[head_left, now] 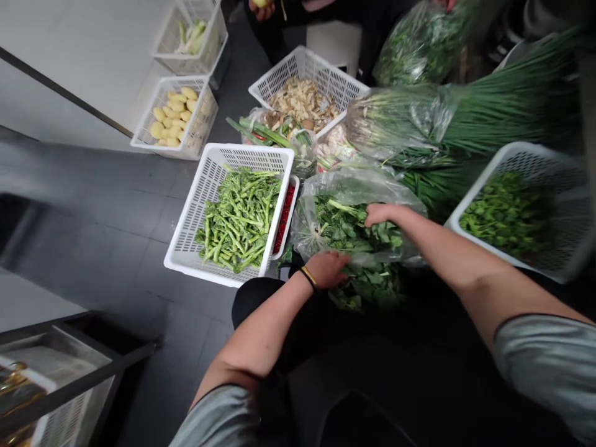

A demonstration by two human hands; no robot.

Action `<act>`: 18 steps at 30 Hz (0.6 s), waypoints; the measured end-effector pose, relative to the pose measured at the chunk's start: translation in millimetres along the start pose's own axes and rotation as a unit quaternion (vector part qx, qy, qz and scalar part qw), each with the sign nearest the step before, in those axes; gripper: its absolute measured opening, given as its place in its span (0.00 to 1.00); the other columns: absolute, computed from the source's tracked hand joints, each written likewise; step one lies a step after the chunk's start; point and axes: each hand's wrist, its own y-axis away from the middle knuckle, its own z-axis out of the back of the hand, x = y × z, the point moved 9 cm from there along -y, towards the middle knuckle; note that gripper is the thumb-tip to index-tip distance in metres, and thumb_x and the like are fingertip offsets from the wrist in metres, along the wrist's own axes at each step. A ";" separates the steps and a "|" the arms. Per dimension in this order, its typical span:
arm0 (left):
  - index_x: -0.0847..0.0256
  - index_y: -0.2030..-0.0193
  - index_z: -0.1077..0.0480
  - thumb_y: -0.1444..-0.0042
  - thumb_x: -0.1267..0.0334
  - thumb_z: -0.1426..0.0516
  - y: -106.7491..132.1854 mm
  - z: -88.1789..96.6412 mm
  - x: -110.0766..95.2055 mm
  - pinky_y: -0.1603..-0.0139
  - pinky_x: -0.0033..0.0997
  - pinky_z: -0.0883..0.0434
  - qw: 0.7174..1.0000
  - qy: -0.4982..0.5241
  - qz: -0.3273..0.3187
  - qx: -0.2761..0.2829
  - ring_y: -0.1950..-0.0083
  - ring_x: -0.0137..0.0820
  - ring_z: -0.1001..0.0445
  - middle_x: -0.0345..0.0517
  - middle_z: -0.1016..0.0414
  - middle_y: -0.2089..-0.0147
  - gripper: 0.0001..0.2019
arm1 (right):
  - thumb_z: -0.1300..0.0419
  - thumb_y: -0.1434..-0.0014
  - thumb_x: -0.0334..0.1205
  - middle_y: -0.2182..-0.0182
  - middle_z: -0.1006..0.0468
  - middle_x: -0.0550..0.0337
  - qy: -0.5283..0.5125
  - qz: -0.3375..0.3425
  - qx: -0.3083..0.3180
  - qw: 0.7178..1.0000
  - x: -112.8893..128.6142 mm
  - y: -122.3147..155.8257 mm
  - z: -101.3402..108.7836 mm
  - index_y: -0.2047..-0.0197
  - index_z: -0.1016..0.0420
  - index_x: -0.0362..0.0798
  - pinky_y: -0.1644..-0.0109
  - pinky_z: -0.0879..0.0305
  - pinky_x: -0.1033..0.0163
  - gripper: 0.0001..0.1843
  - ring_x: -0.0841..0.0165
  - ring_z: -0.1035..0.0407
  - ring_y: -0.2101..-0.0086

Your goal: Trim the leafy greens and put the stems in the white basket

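Note:
A clear plastic bag (305,226) of leafy greens (335,226) lies before my knees, its mouth towards me. My right hand (379,214) reaches into it, fingers closed round some of the greens, with a pale thick stalk sticking out to the left. At the bag's near edge my left hand (328,269) is curled on the plastic; its fingertips are partly hidden. More dark leaves (372,285) hang out below the bag, over my lap. Just left of the bag stands a white basket (186,248) of trimmed broccolini (239,220).
A tray of red chillies (284,217) is tucked beside the broccolini basket. Behind are a basket of peelings (302,102) and bagged green onions (400,118). A basket of green leaves (507,214) stands right, peeled potatoes (174,118) far left. Another person's hand (263,9) shows at the top.

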 end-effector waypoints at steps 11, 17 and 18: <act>0.59 0.33 0.50 0.48 0.68 0.46 57.5 65.7 -90.5 0.35 0.61 0.64 0.943 -0.134 -0.158 -0.262 0.29 0.50 0.58 0.60 0.50 0.32 0.34 | 0.40 0.53 0.46 0.64 0.21 0.55 -0.294 0.265 0.151 0.906 108.7 187.9 0.8 0.59 0.24 0.44 0.59 0.31 0.60 0.20 0.64 0.27 0.64; 0.66 0.40 0.42 0.52 0.66 0.43 63.2 30.5 -89.9 0.44 0.50 0.39 0.972 -0.041 -0.150 -0.174 0.45 0.51 0.33 0.62 0.31 0.50 0.30 | 0.49 0.43 0.54 0.67 0.21 0.52 -0.404 0.294 0.147 0.853 130.1 241.5 -40.1 0.58 0.25 0.43 0.65 0.30 0.63 0.24 0.66 0.27 0.67; 0.66 0.42 0.42 0.52 0.65 0.43 65.1 29.2 -90.0 0.47 0.46 0.36 0.976 -0.019 -0.151 -0.158 0.46 0.49 0.32 0.61 0.31 0.51 0.29 | 0.48 0.44 0.56 0.69 0.21 0.52 -0.420 0.303 0.152 0.842 129.6 247.9 -45.5 0.59 0.25 0.44 0.70 0.31 0.65 0.25 0.66 0.27 0.70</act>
